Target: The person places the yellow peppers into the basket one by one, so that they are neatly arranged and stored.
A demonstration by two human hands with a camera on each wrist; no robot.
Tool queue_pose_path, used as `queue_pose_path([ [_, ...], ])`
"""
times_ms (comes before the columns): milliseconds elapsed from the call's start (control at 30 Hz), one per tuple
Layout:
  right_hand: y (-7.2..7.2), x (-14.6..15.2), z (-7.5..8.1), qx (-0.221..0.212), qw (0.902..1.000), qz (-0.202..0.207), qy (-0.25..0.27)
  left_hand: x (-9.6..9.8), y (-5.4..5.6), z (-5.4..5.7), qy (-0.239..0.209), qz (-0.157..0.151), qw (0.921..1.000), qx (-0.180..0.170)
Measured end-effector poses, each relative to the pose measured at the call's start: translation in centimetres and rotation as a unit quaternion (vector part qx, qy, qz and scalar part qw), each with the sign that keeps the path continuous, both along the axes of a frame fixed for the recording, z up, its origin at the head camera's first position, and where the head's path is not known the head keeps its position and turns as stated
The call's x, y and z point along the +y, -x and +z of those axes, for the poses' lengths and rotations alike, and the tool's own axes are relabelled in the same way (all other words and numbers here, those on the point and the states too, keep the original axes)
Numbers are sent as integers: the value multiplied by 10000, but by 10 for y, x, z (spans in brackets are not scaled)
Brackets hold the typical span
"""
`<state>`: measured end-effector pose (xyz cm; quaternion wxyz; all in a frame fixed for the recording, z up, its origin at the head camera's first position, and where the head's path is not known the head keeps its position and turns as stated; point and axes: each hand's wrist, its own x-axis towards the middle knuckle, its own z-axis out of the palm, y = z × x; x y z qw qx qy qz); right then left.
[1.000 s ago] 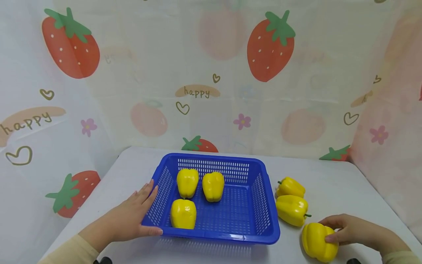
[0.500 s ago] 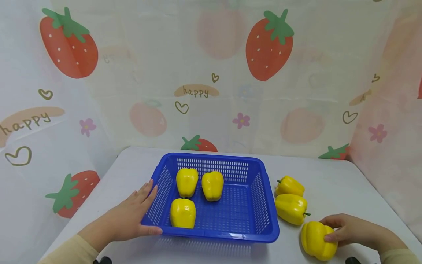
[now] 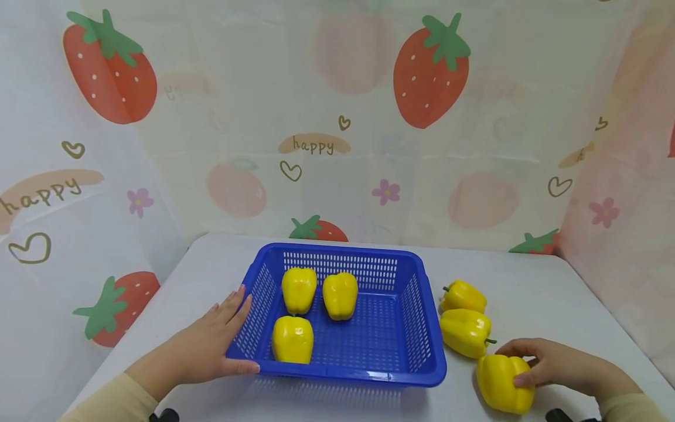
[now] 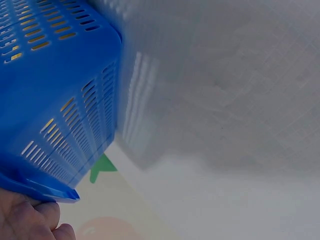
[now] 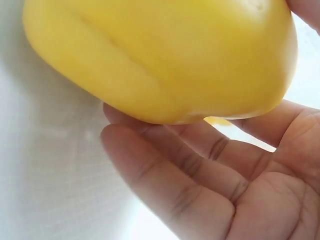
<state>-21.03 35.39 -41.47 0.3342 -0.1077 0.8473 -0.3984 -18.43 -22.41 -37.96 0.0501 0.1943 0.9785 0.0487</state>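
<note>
My right hand point(image 3: 559, 366) holds a yellow bell pepper point(image 3: 501, 387) on the table at the front right, thumb on its near side. In the right wrist view the fingers point(image 5: 195, 175) lie against the underside of this pepper point(image 5: 165, 55). At the left, my left hand point(image 3: 205, 346) rests against the blue plastic basket point(image 3: 337, 375), fingers extended along its left side and thumb at the front rim. Three yellow bell peppers lie inside the basket, among them one pepper point(image 3: 340, 296) near the middle. The left wrist view shows fingers point(image 4: 30, 220) at the basket's rim point(image 4: 45, 190).
Right of the basket, two more yellow peppers lie on the white table point(image 3: 527, 293), a far one point(image 3: 464, 297) and a nearer one point(image 3: 466, 333) close to the basket wall. A strawberry-printed curtain point(image 3: 337, 117) stands behind the table and along both sides.
My right hand and its pepper have shifted slightly left, toward the basket. The left hand, the basket and the other peppers have stayed in place.
</note>
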Motion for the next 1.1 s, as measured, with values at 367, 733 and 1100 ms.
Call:
queue_pose_path([
  [367, 2, -3, -2, -104, 9984, 342, 448, 0, -1, 0, -9, 4, 10000, -4],
  [733, 2, -3, 0, 88, 9980, 523, 342, 0, 1, -2, -14, 11, 10000, 14],
  [1100, 2, -4, 4, 513, 9976, 459, 22, -1, 1, -3, -15, 31, 10000, 20],
])
